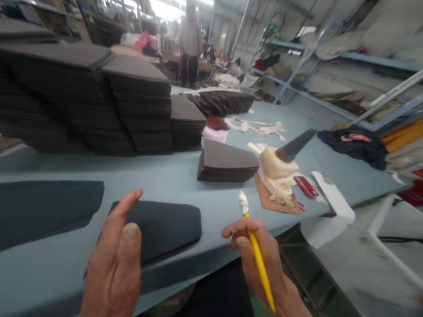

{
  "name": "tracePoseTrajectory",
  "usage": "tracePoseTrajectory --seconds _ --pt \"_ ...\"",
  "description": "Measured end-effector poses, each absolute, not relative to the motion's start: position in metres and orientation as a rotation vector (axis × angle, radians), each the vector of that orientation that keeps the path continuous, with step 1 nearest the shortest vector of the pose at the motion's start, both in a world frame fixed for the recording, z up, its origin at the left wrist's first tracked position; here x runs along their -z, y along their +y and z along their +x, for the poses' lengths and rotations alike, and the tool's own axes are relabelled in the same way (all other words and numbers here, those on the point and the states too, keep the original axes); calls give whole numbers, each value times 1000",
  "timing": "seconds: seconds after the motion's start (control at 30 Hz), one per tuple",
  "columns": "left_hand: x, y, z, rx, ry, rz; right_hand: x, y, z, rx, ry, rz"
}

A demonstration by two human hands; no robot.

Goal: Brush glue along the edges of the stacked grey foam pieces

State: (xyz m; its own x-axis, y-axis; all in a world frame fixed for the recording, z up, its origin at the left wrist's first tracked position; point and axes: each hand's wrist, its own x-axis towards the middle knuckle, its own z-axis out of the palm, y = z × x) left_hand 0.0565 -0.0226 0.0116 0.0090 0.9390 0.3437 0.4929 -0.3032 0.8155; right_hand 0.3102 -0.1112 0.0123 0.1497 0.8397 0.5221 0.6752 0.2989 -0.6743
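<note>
The blue-green table (pixel 148 172) fills the middle of the frame, with tall stacks of dark pieces (pixel 140 105) at upper left and a dark panel (pixel 46 211) at the left edge. Nearer, at lower centre-left, lies the dark piece (pixel 170 224), flat, its left part hidden by the left hand (pixel 114 259). It looks light, matt and fairly stiff, perhaps able to flex a little, and probably neither slippery nor fragile; its rounded right end or lower edge seems the easy place to take hold. The left hand, at lower left, has its index finger stretched out and thumb tip apart from it, pinching nothing visible; I cannot tell whether it presses on the piece. The right hand (pixel 261 253), at lower right of centre, is closed around the yellow stick (pixel 260 263), thumb and fingers on its upper part, the whitish wrapped tip (pixel 243 203) pointing up the frame, clear of the piece. The stick looks light and rigid, best held just behind that tip.
</note>
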Motion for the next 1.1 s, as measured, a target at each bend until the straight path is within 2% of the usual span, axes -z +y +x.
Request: tracePoseTrajectory --seconds 0.27,0.4,0.6,1.1 --pt "-47 19 125 -1037 1293 1925 -30 -101 347 -341 -1187 -1283" --pt "-49 41 150 -979 1194 2063 -38 -78 365 -323 -937 -1256" --pt "-50 82 188 -991 1021 2336 -36 -52 386 -471 -630 -1132" --pt "-40 133 261 -620 847 2709 -36 -48 417 -674 -579 -966"
